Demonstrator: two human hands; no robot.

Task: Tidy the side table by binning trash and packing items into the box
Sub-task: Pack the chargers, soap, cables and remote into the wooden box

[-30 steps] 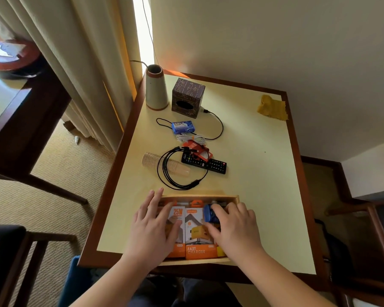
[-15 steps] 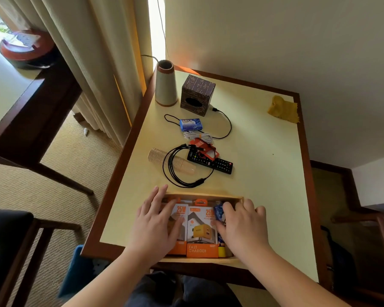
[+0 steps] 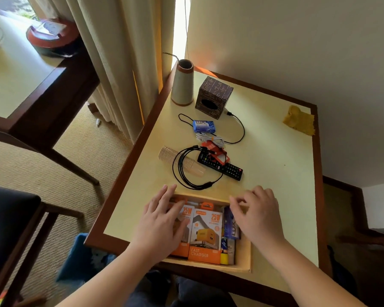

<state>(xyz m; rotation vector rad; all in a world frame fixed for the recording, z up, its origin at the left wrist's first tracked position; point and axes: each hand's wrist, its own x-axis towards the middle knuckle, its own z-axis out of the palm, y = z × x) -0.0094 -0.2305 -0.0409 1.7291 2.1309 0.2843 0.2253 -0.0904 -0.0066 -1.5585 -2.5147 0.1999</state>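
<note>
A pale wall [image 3: 297, 41] rises behind the bench, cream curtains [image 3: 111, 63] hang at its left, and ribbed beige carpet [image 3: 42, 156] covers the floor. A second dark-framed table [image 3: 31, 85] stands far left with a red round dish [image 3: 51, 36] on it, and a dark chair [image 3: 7, 229] sits at lower left.

The bench [image 3: 275, 196] has a cream top inside a brown wooden border. At its near edge lies the box [image 3: 245, 251], holding two orange charger packs [image 3: 205, 235] side by side, with a blue soap pack and smaller items along its right side.

The left hand [image 3: 162, 224] lies flat, fingers spread, on the left charger pack. The right hand [image 3: 259, 216] hovers over the box's right side, fingers loosely curled and holding nothing.

At the far left corner stand a tapered vase [image 3: 182, 85] and, just beside it, a dark tissue box [image 3: 214, 97]. A yellow cloth [image 3: 299, 120] lies at the far right corner.

Mid-bench lie a stack of cups [image 3: 177, 159] on its side, a coiled black cable [image 3: 193, 169] over it, a remote [image 3: 222, 166], a red wrapper [image 3: 215, 149] upon the remote, a white cable [image 3: 208, 138], and a blue soap [image 3: 203, 126].
</note>
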